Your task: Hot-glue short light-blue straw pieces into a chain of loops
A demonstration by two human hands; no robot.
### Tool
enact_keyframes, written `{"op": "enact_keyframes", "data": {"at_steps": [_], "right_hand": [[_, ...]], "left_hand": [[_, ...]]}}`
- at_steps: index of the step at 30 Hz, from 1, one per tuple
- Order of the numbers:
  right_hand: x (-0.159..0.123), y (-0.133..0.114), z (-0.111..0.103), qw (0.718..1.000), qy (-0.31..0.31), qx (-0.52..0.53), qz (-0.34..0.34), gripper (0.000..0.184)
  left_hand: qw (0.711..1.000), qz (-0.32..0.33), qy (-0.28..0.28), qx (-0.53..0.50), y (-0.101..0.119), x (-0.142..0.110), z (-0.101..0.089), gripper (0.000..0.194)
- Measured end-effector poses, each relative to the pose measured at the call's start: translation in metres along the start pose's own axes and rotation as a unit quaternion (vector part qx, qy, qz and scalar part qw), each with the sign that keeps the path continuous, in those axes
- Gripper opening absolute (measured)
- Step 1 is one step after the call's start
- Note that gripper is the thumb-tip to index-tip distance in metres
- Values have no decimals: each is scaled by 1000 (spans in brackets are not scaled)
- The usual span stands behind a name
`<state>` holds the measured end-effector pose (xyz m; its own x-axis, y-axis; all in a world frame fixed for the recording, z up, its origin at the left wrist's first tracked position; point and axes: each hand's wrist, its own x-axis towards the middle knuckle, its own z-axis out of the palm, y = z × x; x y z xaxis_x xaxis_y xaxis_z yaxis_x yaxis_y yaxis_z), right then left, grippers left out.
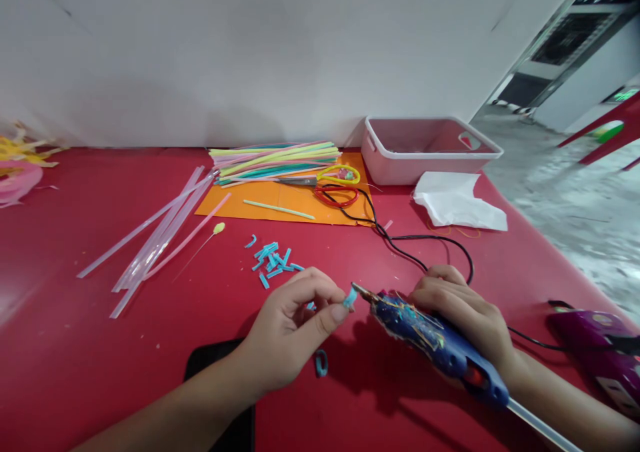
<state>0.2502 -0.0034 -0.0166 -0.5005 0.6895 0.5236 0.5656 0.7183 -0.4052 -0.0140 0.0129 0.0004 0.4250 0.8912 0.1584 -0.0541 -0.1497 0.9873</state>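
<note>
Between thumb and forefinger, my left hand (pixel 295 332) pinches a short blue pipe cleaner piece (pixel 351 298). My right hand (pixel 465 312) grips a blue glue gun (pixel 425 339), its nozzle touching or very close to the top of that piece; I cannot tell which. A clear glue stick (pixel 543 425) sticks out of the gun's back end. Behind my left hand lies a loose pile of short blue pipe cleaner pieces (pixel 273 259). One bent blue loop (pixel 321 363) rests on the red table (pixel 125 365) below my fingers.
Pipe cleaners (pixel 280 159) and scissors (pixel 310 183) lie on an orange sheet (pixel 225 205). Clear glue sticks (pixel 160 239) are to the left. A pink basket (pixel 415 169) and white paper (pixel 460 202) stand back right. A black cord (pixel 425 237) runs to the gun. A purple power strip (pixel 590 339) sits far right; a black phone-like object (pixel 240 425) lies under my left forearm.
</note>
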Motion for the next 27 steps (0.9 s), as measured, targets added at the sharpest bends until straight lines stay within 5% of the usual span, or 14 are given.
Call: {"op": "enact_keyframes", "data": {"at_steps": [7, 15, 21, 27], "right_hand": [[4, 9, 8, 968, -60, -200, 139, 31], [3, 4, 11, 951, -81, -249, 167, 43], [11, -14, 2, 988, 58, -130, 62, 32], [15, -28, 5, 999, 27, -38, -23, 26]], "left_hand": [[1000, -17, 22, 5, 6, 2, 2, 19], [998, -15, -1, 59, -2, -5, 2, 15], [988, 23, -35, 146, 0, -8, 3, 12], [967, 122, -81, 211, 1, -8, 9, 10]]}}
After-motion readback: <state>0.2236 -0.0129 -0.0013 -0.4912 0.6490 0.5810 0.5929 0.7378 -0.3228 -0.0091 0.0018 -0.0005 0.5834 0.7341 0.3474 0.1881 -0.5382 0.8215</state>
